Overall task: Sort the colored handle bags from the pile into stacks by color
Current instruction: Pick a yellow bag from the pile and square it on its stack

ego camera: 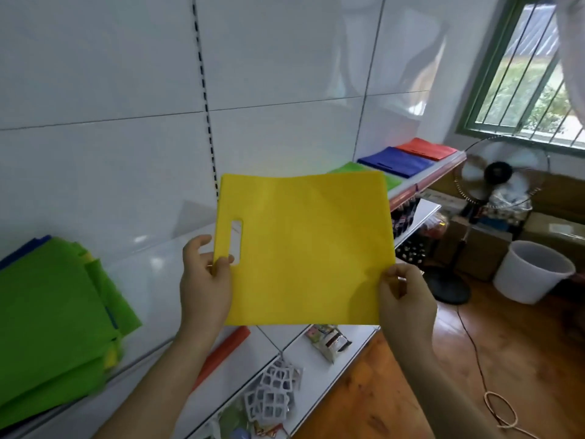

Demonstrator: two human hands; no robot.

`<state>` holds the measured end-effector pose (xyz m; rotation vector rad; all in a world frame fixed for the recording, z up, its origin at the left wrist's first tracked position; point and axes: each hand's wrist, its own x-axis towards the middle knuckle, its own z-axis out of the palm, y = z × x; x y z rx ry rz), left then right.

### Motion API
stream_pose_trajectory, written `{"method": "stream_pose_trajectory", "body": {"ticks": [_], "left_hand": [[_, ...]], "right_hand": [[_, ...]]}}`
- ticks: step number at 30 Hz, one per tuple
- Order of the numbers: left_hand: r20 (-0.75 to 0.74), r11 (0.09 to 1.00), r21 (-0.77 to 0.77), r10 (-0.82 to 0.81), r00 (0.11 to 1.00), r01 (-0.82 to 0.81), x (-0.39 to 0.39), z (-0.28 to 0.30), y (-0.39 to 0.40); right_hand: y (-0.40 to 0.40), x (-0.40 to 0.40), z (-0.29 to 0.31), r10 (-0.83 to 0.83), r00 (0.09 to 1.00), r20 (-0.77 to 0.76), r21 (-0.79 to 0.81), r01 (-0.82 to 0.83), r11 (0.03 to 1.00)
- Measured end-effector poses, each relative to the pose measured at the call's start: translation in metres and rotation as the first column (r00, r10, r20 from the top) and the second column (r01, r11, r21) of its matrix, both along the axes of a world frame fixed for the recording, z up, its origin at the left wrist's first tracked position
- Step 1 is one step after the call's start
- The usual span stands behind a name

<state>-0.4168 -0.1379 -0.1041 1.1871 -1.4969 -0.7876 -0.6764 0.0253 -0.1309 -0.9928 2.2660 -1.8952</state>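
I hold a yellow handle bag [304, 248] flat in the air above the white shelf [164, 264]. My left hand [204, 286] pinches its left edge just below the cut-out handle. My right hand [405, 299] pinches the bag's lower right corner. The mixed pile [53, 318], topped by a green bag with blue and yellow edges showing, lies on the shelf at the left. Farther right on the shelf lie a green stack [391, 182], partly hidden by the yellow bag, a blue stack [395, 161] and a red stack [425, 147].
Lower shelves hold snack packets [329, 339] and white grid pieces [275, 391]. A standing fan [498, 175], a white bucket [531, 270], cardboard boxes and a cable [500, 410] sit on the wooden floor at the right. A barred window [519, 74] is at the upper right.
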Motion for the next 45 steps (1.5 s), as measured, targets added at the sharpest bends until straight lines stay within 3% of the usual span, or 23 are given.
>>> {"method": "stream_pose_trajectory", "body": {"ticks": [6,11,19,26,35,45], "left_hand": [[0.104,0.998,-0.015,-0.058,0.993,0.06,-0.107,-0.013,0.002],[0.171,0.999,0.032,-0.045,0.984,0.04,-0.163,-0.027,0.001],[0.328,0.995,-0.018,0.099,0.939,-0.099,-0.189,-0.031,-0.033],[0.378,0.973,-0.037,0.225,0.898,-0.228,-0.197,-0.044,-0.097],[0.636,0.938,0.006,0.264,0.726,-0.346,-0.205,-0.056,-0.145],[0.825,0.859,-0.013,0.298,0.48,-0.511,-0.22,-0.066,-0.152]], "right_hand": [[0.015,-0.103,-0.01,0.024,0.987,-0.159,0.065,-0.013,0.998],[0.001,-0.175,-0.017,0.108,0.976,-0.19,0.2,-0.069,0.977],[-0.086,-0.222,-0.021,0.262,0.936,-0.237,0.28,-0.192,0.94],[-0.185,-0.24,-0.013,0.376,0.872,-0.313,0.322,-0.276,0.906],[-0.303,-0.255,-0.019,0.54,0.72,-0.436,0.473,-0.327,0.818],[-0.369,-0.267,-0.055,0.685,0.543,-0.485,0.649,-0.302,0.699]]}}
